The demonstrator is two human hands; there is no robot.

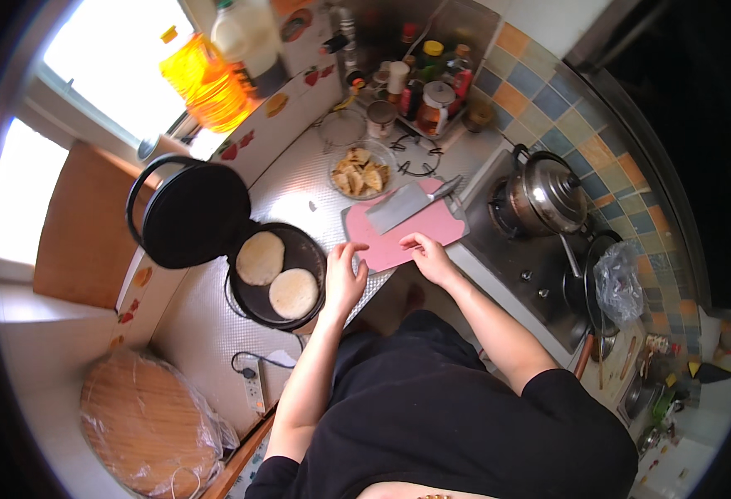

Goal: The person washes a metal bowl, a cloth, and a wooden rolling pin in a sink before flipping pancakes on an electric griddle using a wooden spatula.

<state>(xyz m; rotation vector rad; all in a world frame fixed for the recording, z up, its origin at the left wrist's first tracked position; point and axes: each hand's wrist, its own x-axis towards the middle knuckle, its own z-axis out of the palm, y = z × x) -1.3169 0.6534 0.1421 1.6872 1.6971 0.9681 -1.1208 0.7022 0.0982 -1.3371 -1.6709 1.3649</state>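
Observation:
My left hand (pixel 347 277) is held in the air between an electric griddle and a pink cutting board, with nothing in its fingers. Over the near edge of the cutting board (pixel 372 246) hovers my right hand (pixel 429 257), empty, its fingers loosely curled but apart. A cleaver (pixel 400 206) lies flat across the board, handle towards the stove. Two round flatbreads (pixel 294 294) rest side by side in the round electric griddle (pixel 308 240), whose black lid (pixel 197 215) is raised. Behind the board, a glass bowl (pixel 333 190) holds browned, cut flatbread pieces (pixel 359 174).
A lidded steel pot (pixel 556 193) sits on the gas stove (pixel 515 287) at right. Sauce bottles (pixel 412 93) stand in the back corner. A power strip (pixel 254 387) with a plugged cord lies near the griddle. At lower left leans a plastic-wrapped round wooden board (pixel 147 424).

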